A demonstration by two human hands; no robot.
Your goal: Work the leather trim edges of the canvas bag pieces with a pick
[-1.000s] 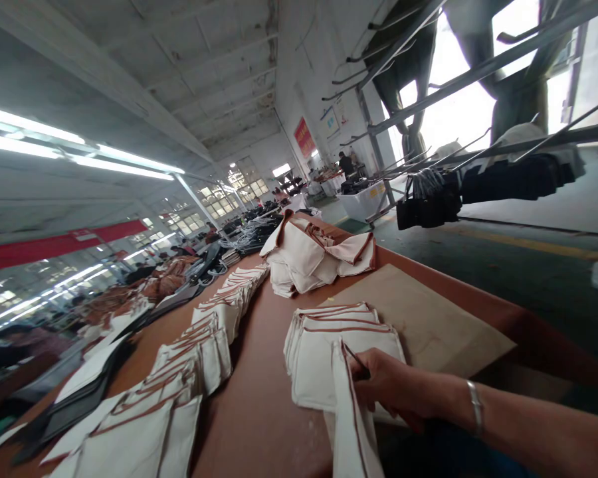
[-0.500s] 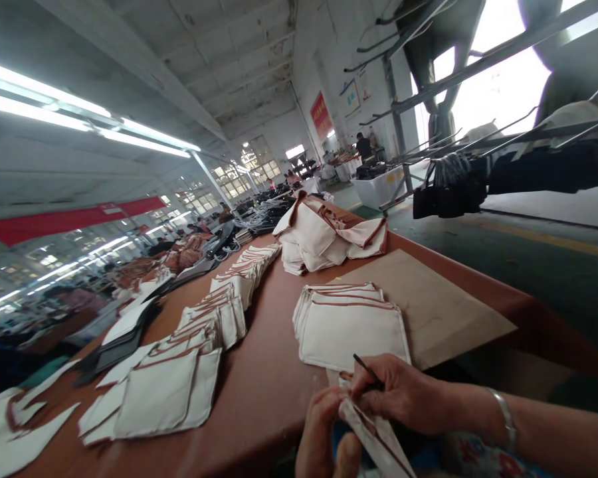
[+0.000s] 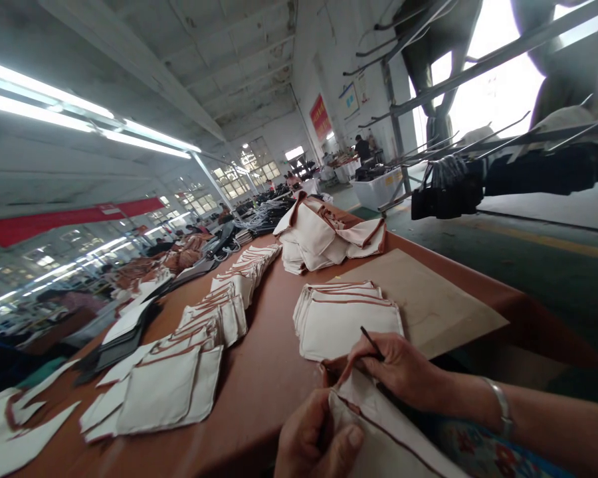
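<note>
Through the head camera I see the left hand (image 3: 321, 438) low in view, thumb and fingers pinched on the edge of a white piece with brown edging (image 3: 386, 431). The right hand (image 3: 398, 372) grips the same piece at its top edge, fingers closed, with a thin dark tool (image 3: 372, 343) poking up from them. The held piece is at the near side of the table (image 3: 264, 385), and its far end runs out of my view. I think the tool is a slim stick, but its lower part is hidden.

Just beyond, the right hand covers a corner of a small white stack (image 3: 349, 328), which lies partly on a brown sheet (image 3: 428, 305). Behind is a loose heap (image 3: 311, 232); to the left runs a long overlapping row (image 3: 164, 392).

The tabletop is smooth and reddish brown. Past it I get a metal rack (image 3: 395, 133) with black bags (image 3: 446, 192), a white bin (image 3: 379, 189), a distant person (image 3: 363, 147) and bright ceiling tubes (image 3: 149, 138)
</note>
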